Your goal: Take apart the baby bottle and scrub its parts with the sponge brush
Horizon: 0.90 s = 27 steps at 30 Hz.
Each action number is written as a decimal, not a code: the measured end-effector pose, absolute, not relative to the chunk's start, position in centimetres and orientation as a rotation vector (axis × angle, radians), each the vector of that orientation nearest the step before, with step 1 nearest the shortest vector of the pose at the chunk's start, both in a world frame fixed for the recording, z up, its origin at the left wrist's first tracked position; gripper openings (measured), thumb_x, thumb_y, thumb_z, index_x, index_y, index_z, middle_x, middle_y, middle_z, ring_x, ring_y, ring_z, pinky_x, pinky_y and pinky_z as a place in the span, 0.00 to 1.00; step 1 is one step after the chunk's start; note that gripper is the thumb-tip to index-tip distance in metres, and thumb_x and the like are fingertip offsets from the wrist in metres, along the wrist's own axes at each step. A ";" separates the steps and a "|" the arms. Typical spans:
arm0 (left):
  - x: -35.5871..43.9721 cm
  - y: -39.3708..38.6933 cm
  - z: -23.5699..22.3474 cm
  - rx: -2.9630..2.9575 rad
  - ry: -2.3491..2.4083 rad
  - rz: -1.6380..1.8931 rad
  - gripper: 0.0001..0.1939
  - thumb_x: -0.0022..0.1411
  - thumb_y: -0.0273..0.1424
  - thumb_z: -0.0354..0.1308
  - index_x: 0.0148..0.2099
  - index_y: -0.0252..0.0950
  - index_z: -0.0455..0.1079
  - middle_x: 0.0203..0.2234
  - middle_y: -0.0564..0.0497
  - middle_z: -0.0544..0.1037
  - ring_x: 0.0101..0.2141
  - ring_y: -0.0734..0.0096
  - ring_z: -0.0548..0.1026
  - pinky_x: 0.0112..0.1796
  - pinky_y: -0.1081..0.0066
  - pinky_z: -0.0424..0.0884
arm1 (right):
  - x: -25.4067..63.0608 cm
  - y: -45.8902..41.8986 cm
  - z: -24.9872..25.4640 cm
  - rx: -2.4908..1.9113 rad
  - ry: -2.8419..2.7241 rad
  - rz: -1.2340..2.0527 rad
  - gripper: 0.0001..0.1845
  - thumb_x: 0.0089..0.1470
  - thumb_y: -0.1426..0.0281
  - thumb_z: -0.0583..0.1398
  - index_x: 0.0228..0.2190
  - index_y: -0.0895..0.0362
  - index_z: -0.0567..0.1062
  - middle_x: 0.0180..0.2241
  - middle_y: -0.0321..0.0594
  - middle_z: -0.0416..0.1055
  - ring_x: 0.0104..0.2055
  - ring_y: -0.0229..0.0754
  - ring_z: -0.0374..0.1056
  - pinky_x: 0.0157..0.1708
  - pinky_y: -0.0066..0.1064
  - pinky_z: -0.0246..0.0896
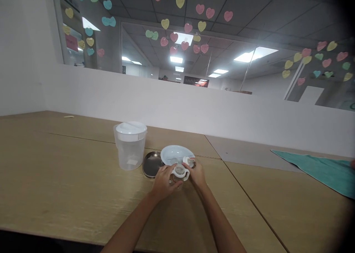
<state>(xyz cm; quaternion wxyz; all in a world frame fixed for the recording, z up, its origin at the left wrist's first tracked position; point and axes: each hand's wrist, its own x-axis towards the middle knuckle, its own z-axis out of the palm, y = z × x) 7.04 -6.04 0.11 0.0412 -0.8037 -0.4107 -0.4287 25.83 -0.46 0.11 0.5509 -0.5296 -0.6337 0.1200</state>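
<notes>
My left hand (163, 182) is wrapped round a small clear bottle (179, 170) with a white collar and side handles; its round mouth faces up, uncovered. Just behind and to the right of the bottle, my right hand (197, 174) grips a white bottle top (188, 160) that has a clear part. Both hands are close together over the table. Directly behind them sits a pale oval dish (173, 149), its near side partly hidden by the hands. A round dark metal tray (151, 165) lies left of the dish.
A translucent pitcher (130, 151) with a white lid stands left of the metal tray. At the right, a teal cloth (318, 171) lies on the wooden table (69, 179). Behind the table runs a white wall (177, 105) below glass dotted with heart-shaped notes.
</notes>
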 end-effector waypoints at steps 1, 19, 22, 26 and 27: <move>7.0 -6.1 0.1 -2.463 -1.260 -1.312 0.31 0.56 0.47 0.55 0.57 0.37 0.60 0.44 0.44 0.74 0.44 0.57 0.70 0.44 0.60 0.66 | 25.9 -0.4 0.0 -1.264 -1.521 0.249 0.26 0.41 0.51 0.61 0.35 0.59 0.73 0.36 0.46 0.72 0.39 0.46 0.66 0.41 0.35 0.59; 7.0 -6.2 0.2 -2.486 -1.310 -1.306 0.32 0.55 0.48 0.55 0.57 0.37 0.60 0.43 0.43 0.74 0.44 0.57 0.70 0.44 0.59 0.66 | 26.7 0.4 -0.4 -1.120 -1.547 0.161 0.24 0.49 0.65 0.54 0.49 0.57 0.70 0.50 0.45 0.67 0.53 0.47 0.61 0.56 0.45 0.49; 7.0 -6.2 0.1 -2.486 -1.301 -1.314 0.32 0.55 0.48 0.56 0.57 0.37 0.60 0.43 0.43 0.74 0.44 0.57 0.70 0.44 0.59 0.66 | 26.4 0.0 -0.2 -1.184 -1.632 0.016 0.24 0.51 0.72 0.50 0.50 0.54 0.69 0.51 0.43 0.67 0.55 0.47 0.59 0.58 0.51 0.42; 7.0 -6.1 0.1 -2.463 -1.276 -1.335 0.31 0.54 0.47 0.57 0.57 0.38 0.60 0.43 0.44 0.74 0.43 0.58 0.71 0.44 0.60 0.66 | 26.4 -0.1 0.0 -1.196 -1.640 -0.076 0.24 0.51 0.74 0.50 0.50 0.53 0.69 0.49 0.45 0.66 0.53 0.47 0.59 0.55 0.48 0.48; 7.0 -6.1 0.1 -2.459 -1.271 -1.337 0.31 0.54 0.47 0.57 0.57 0.38 0.61 0.43 0.44 0.74 0.43 0.59 0.71 0.44 0.60 0.66 | 26.4 -0.1 0.0 -1.182 -1.633 -0.064 0.24 0.51 0.73 0.50 0.50 0.54 0.69 0.48 0.46 0.66 0.51 0.47 0.60 0.53 0.46 0.52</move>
